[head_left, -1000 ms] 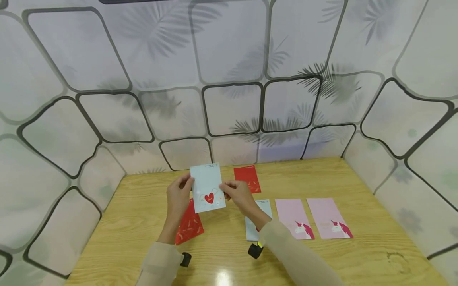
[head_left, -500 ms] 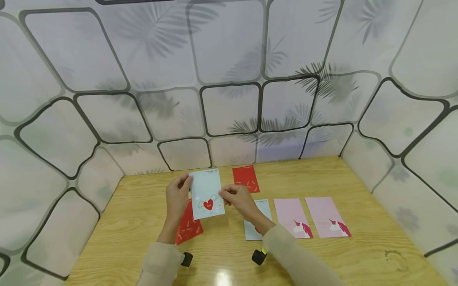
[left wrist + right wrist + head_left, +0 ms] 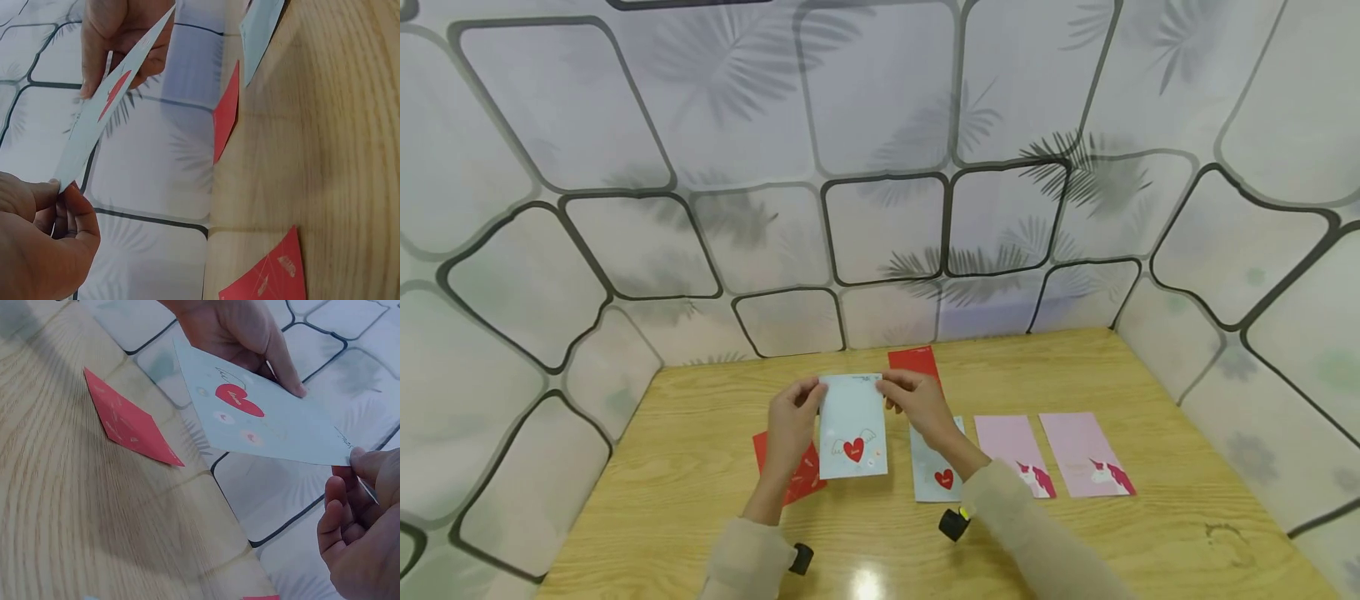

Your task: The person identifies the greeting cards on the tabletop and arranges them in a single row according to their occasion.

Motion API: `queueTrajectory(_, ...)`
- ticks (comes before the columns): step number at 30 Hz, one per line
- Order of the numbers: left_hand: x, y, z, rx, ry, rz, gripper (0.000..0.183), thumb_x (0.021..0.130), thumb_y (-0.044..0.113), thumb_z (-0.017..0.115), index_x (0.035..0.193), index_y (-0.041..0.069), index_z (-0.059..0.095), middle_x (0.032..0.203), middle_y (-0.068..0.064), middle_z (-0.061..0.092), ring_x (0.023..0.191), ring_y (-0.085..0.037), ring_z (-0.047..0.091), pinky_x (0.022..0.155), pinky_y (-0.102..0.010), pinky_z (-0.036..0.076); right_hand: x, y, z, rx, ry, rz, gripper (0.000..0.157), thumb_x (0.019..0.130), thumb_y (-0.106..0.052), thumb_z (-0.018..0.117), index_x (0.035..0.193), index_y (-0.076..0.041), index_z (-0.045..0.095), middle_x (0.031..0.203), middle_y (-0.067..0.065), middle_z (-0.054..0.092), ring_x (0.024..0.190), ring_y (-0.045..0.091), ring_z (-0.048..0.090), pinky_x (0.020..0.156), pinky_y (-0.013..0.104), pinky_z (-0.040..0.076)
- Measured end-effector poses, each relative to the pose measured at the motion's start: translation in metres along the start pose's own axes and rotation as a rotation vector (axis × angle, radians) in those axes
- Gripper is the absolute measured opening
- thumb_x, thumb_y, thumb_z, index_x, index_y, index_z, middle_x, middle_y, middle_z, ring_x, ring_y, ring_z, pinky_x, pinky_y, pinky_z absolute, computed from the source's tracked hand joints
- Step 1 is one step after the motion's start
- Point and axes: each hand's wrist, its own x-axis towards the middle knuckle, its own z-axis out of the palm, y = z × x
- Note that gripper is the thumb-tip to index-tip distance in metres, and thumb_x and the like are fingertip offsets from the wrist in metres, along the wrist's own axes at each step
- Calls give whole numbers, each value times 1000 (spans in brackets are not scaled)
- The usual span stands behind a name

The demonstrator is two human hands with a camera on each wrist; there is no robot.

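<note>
Over wood [image 3: 685, 442], left hand [image 3: 792, 423] and right hand [image 3: 922, 408] pinch a pale-blue card [image 3: 852, 413] (winged red heart [image 3: 853, 450]).

The worktop [image 3: 1187, 467] has a wall covering [image 3: 887, 225] behind its far edge and along its left and right sides. The held card [image 3: 852, 425] is above the worktop, between the left hand [image 3: 792, 421] and the right hand [image 3: 917, 404], each at a far corner. Below it to the left lies the left card [image 3: 807, 477], partly behind the left wrist. The far card [image 3: 915, 359] lies by the far edge, partly behind the right hand. To the right, nearer, lie the first card [image 3: 930, 467], second card [image 3: 1009, 450] and third card [image 3: 1082, 450], side by side with gaps between.
</note>
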Motion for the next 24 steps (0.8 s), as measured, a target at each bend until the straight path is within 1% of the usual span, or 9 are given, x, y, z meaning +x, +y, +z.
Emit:
queueTrajectory(3, -1, -3, 5, -6, -15, -1, 26, 102, 12, 66, 121, -6, 71, 106, -17, 69, 87, -22, 64, 72, -17, 53, 1, 1, -6, -25, -5, 1, 20, 99, -15, 71, 110, 1, 76, 78, 14, 65, 70, 22, 57, 64, 26, 48)
queueTrajectory(8, -4, -6, 10, 1, -31, -11, 25, 102, 12, 66, 119, -6, 71, 103, -15, 70, 84, -19, 64, 70, -18, 54, -1, 2, -15, -45, -23, 11, 20, 98, -15, 73, 110, 1, 76, 79, 20, 65, 68, 17, 56, 62, 25, 46)
queueTrajectory(10, -6, -7, 12, 9, -33, -9, 24, 102, 12, 66, 118, -6, 71, 103, -14, 70, 85, -19, 64, 71, -19, 54, -2, 3, -19, -54, -30, 17, 21, 98, -16, 73, 110, 1, 77, 81, 24, 66, 67, 19, 56, 61, 26, 46)
queueTrajectory(12, -6, -8, 14, 23, -36, -12, 24, 101, 11, 67, 117, -6, 71, 103, -15, 70, 85, -21, 64, 71, -19, 55, -3, 2, -21, -71, -33, 28, 22, 98, -16, 73, 110, 2, 77, 83, 26, 67, 68, 23, 59, 61, 27, 47)
queueTrajectory(13, -7, -9, 15, 34, -40, -15, 24, 101, 11, 67, 117, -6, 72, 103, -15, 70, 86, -21, 65, 71, -20, 55, -6, -2, -22, -88, -36, 35, 22, 98, -15, 73, 110, 3, 77, 83, 26, 68, 68, 25, 60, 61, 27, 47)
queueTrajectory(17, -9, -12, 18, 84, -51, -20, 23, 101, 11, 68, 115, -6, 72, 102, -15, 71, 86, -21, 65, 70, -21, 56, -9, -1, -25, -167, -40, 67, 20, 97, -18, 75, 106, -1, 79, 79, 14, 70, 66, 25, 63, 62, 30, 49)
queueTrajectory(20, -8, -16, 21, 122, -55, -34, 21, 100, 11, 69, 112, -6, 73, 99, -14, 71, 85, -20, 64, 68, -22, 56, -8, 7, -28, -219, -45, 91, 18, 95, -21, 77, 101, -4, 81, 76, 4, 70, 63, 18, 62, 62, 32, 49)
queueTrajectory(22, -8, -19, 22, 150, -58, -48, 20, 99, 11, 70, 111, -4, 74, 98, -12, 72, 84, -20, 64, 68, -23, 56, -8, 8, -29, -247, -52, 110, 15, 95, -20, 77, 99, -6, 81, 75, 3, 70, 62, 16, 62, 62, 32, 49)
queueTrajectory(24, -7, -22, 24, 174, -66, -54, 19, 98, 11, 70, 110, -4, 74, 97, -12, 71, 83, -20, 64, 68, -25, 56, -9, 11, -29, -263, -61, 121, 14, 95, -19, 77, 97, -6, 81, 76, 6, 71, 61, 16, 61, 61, 31, 48)
